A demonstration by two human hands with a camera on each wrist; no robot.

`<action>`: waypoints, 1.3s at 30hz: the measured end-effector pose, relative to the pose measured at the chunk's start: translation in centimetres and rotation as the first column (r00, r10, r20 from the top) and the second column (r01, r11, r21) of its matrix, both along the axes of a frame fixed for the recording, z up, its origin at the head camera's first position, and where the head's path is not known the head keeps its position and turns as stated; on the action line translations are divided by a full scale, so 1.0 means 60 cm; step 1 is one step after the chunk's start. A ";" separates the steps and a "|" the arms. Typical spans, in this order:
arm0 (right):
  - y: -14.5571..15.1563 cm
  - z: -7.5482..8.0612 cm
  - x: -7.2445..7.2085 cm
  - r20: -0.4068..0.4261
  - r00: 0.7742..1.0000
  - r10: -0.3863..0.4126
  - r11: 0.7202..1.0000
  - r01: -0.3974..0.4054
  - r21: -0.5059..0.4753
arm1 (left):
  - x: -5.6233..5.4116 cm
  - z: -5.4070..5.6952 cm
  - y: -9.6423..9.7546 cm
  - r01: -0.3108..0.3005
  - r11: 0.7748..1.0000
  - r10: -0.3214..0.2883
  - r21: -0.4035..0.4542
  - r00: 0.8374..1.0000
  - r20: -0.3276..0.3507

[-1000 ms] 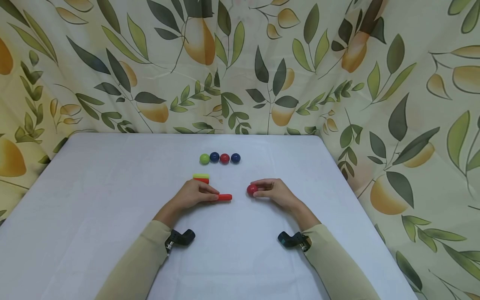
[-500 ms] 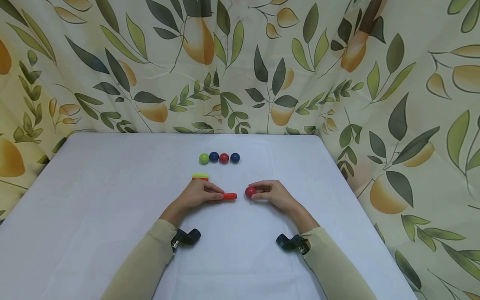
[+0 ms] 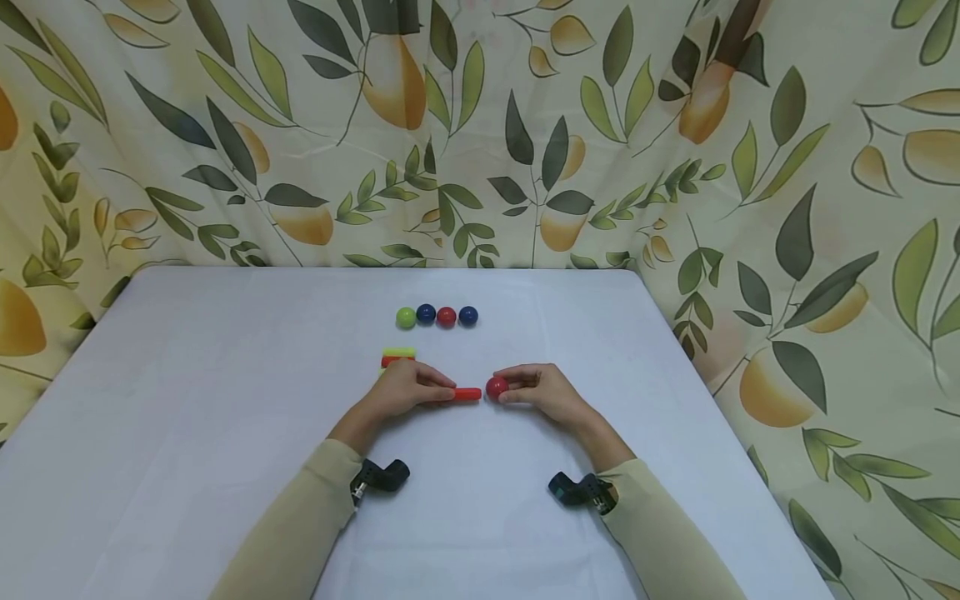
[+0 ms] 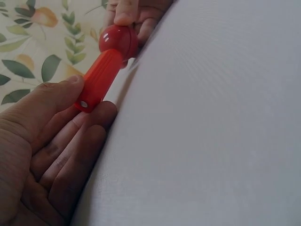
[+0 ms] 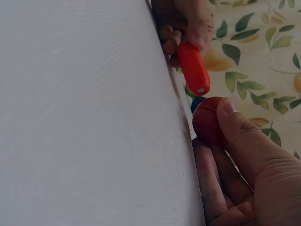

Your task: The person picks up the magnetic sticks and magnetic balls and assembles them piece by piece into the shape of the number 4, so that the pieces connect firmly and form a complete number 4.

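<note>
My left hand [image 3: 401, 387] pinches a ribbed red rod [image 3: 468, 394] between thumb and fingertips, close over the table. A small silver disc shows in the rod's end in both wrist views. My right hand [image 3: 553, 392] holds a shiny red ball [image 5: 207, 121] by thumb and fingers, to the right of the rod. The rod's free end points at the ball, with a narrow gap between them in the right wrist view. Behind my left hand lie a yellow-green rod [image 3: 399, 352] and another red rod [image 3: 396, 362], partly hidden by the hand.
Farther back on the white table [image 3: 225, 400] a row of balls stands: a green ball [image 3: 406, 317], a blue ball [image 3: 426, 314], a red ball [image 3: 446, 317] and a second blue ball [image 3: 468, 316]. A leaf-patterned curtain [image 3: 525, 125] hangs behind the table.
My left hand has moved right with the red rod, and my right hand has come slightly left and nearer with the red ball. The space between rod and ball has narrowed.
</note>
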State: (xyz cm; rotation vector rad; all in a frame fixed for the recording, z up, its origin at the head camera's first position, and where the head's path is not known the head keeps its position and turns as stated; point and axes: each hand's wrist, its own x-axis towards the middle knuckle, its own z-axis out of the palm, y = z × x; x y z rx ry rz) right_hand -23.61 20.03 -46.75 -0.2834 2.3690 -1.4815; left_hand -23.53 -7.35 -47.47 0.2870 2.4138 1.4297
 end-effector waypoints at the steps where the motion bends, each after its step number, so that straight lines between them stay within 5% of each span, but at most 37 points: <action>1: 0.000 -0.001 0.000 -0.002 1.000 0.000 1.000 0.000 0.000 | 0.000 0.000 0.001 0.001 1.000 -0.001 -0.001 1.000 -0.004; 39: 0.000 -0.001 0.005 -0.037 0.999 0.022 1.000 -0.022 -0.015 | -0.002 0.000 0.018 -0.054 0.998 0.053 -0.015 0.997 -0.059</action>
